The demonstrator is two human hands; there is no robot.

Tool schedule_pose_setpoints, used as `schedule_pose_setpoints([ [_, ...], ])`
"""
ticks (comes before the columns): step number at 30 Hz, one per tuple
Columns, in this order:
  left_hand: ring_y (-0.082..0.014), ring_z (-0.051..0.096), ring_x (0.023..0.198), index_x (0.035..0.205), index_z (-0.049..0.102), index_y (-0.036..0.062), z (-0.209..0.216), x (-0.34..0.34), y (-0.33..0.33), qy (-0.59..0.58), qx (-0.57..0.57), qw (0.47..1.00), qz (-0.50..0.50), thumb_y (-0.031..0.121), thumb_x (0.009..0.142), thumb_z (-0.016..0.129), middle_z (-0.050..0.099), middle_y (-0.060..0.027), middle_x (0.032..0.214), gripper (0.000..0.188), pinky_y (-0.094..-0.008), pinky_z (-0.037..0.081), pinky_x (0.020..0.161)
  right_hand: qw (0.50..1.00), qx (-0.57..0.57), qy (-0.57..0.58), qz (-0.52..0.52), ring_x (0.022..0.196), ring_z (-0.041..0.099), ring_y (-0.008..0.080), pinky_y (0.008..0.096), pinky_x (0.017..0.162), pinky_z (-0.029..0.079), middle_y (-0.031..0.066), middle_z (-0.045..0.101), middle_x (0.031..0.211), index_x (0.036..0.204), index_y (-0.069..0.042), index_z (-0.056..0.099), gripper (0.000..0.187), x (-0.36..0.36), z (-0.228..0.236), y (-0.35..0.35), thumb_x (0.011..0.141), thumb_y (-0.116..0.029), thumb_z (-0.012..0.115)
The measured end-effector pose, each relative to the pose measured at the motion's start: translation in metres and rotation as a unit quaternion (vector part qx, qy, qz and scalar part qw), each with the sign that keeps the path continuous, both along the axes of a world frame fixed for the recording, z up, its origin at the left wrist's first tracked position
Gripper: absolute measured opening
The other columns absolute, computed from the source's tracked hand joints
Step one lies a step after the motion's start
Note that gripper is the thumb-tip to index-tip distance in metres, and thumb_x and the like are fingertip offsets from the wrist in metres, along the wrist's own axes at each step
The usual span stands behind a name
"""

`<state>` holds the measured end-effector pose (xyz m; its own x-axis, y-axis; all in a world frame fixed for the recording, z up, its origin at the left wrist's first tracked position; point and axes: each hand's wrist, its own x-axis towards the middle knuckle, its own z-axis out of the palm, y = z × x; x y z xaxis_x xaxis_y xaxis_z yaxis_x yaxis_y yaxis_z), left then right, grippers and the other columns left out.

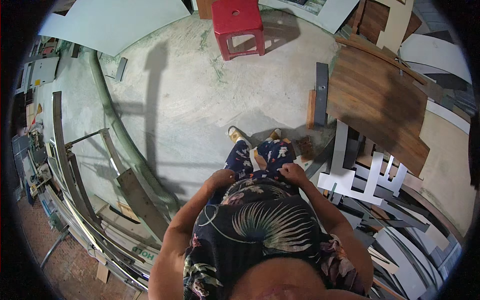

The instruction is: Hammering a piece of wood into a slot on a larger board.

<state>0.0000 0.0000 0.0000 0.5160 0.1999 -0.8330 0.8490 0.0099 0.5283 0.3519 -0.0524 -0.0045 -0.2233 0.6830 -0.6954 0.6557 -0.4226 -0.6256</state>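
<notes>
My left hand is closed, its knuckles against the dark floral trousers at the left thigh. On the other side my right hand is curled too, next to the same trousers. The fingers' inner sides are hidden, so I cannot make out whether either hand pinches the cloth. Above the forearms hangs a dark shirt with a pale leaf print. My feet, in yellowish-brown slippers, stand on the concrete floor.
A red plastic stool stands ahead. A ribbed hose runs along the left, by wooden boards. At the right lie a brown wood panel, white cut-out pieces and many grey offcuts. A dark grey strip lies beside them.
</notes>
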Motion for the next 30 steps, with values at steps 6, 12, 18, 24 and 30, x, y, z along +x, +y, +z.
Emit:
schedule_pose_setpoints([
  [6,-0.0297,0.063,0.082,0.092,0.065,0.0014,-0.045,-0.082,-0.052,-0.196,-0.036,0.98,-0.007,0.025,0.088,0.052,0.066,-0.0219,0.088,0.027,-0.0418,0.048,0.076,0.946,-0.159,0.183,0.215,0.077,0.06,0.0325,0.042,0.072,0.046,0.0188,0.06,0.083,0.088,-0.001,0.061,0.03,-0.014,0.023,-0.004,0.087,-0.031,0.055],
  [12,-0.0119,0.048,0.079,0.094,0.06,-0.0011,0.004,-0.027,-0.02,-0.108,-0.35,0.927,0.077,0.022,0.089,0.051,0.06,-0.0025,0.08,0.025,-0.036,0.044,0.073,0.926,-0.305,0.177,0.138,0.088,0.062,0.0302,0.0388,0.08,0.049,0.018,0.065,0.1,0.101,0.001,0.065,0.034,0.048,-0.001,-0.088,0.088,-0.028,0.052],
  [18,-0.0086,0.046,0.074,0.086,0.059,0.0026,-0.005,-0.006,-0.03,-0.066,-0.348,0.929,0.112,0.026,0.092,0.051,0.056,0.0013,0.076,0.025,-0.0306,0.044,0.07,0.883,-0.382,0.203,0.184,0.083,0.064,0.0201,0.037,0.077,0.05,0.0142,0.07,0.095,0.104,0.0,0.068,0.032,0.047,0.007,-0.028,0.088,-0.023,0.054],
  [24,-0.0149,0.058,0.063,0.089,0.063,0.0023,-0.06,-0.028,-0.073,-0.254,-0.204,0.943,0.064,0.025,0.088,0.059,0.059,-0.004,0.071,0.023,-0.0337,0.048,0.052,0.87,-0.316,0.27,0.267,0.083,0.061,0.0118,0.0298,0.079,0.051,0.0022,0.071,0.097,0.114,-0.003,0.067,0.035,0.047,-0.005,0.002,0.096,-0.029,0.051],
  [30,-0.0198,0.063,0.055,0.086,0.064,-0.0001,-0.062,0.022,-0.017,-0.057,-0.243,0.949,0.19,0.025,0.084,0.063,0.066,-0.0095,0.069,0.025,-0.0341,0.051,0.052,0.798,-0.558,0.086,0.21,0.084,0.063,0.0145,0.0332,0.077,0.052,0.0067,0.07,0.097,0.114,-0.004,0.067,0.035,0.054,-0.028,0.018,0.096,-0.03,0.052],
])
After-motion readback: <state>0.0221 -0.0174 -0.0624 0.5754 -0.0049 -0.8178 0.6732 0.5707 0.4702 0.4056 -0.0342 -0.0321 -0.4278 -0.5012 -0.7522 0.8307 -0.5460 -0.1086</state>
